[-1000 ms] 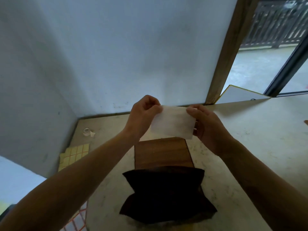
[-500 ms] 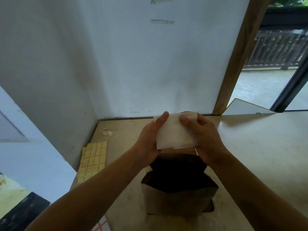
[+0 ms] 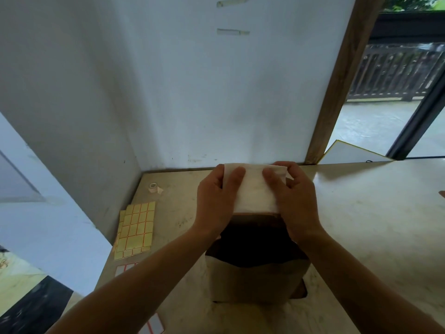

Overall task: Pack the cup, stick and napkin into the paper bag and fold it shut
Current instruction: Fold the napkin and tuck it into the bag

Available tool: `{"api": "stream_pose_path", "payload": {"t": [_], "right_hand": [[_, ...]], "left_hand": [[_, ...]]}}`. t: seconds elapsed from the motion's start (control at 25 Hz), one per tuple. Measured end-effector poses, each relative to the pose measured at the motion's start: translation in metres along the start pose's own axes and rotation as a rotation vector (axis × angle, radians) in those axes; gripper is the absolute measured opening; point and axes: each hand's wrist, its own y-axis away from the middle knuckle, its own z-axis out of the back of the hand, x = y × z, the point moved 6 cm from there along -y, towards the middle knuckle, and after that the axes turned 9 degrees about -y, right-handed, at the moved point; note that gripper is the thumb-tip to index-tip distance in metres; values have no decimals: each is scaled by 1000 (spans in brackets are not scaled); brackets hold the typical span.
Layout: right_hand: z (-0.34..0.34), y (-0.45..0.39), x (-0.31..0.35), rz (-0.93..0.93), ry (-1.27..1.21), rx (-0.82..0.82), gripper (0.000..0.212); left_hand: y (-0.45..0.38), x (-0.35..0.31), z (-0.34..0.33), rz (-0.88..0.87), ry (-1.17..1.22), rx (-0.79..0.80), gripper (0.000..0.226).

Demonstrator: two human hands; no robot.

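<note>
A brown paper bag (image 3: 255,283) stands upright on the table with its mouth open and dark inside. Just above its far rim I hold a white napkin (image 3: 254,192), folded flat. My left hand (image 3: 216,203) pinches the napkin's left edge, thumb on top. My right hand (image 3: 296,198) pinches its right edge the same way. Nothing inside the bag can be made out; no cup or stick is in sight.
The beige table (image 3: 373,213) ends at a white wall behind. Yellow sticker sheets (image 3: 137,227) lie at the left, with a small tape roll (image 3: 154,188) beyond them and label strips (image 3: 154,325) near the front edge. A white board (image 3: 349,153) leans at the back right.
The napkin, held stretched wide between both hands a second ago, is now folded narrower and lowered to the bag's far rim. My head has tipped so the bag's front wall shows.
</note>
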Motion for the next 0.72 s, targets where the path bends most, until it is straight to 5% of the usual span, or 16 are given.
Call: {"api": "stream_pose_path", "payload": {"t": [0.32,0.56,0.72], "right_hand": [[-1,6,13,174,118,22,8],[-6,5,10,152,116,72,8],[-5,1,4,125,114,58,5]], "left_hand": [[-3,3,11,-45,-25,-91,14],[-3,14,-3,132,191,76,46],[-4,11,-4,136,87,-19,27]]}}
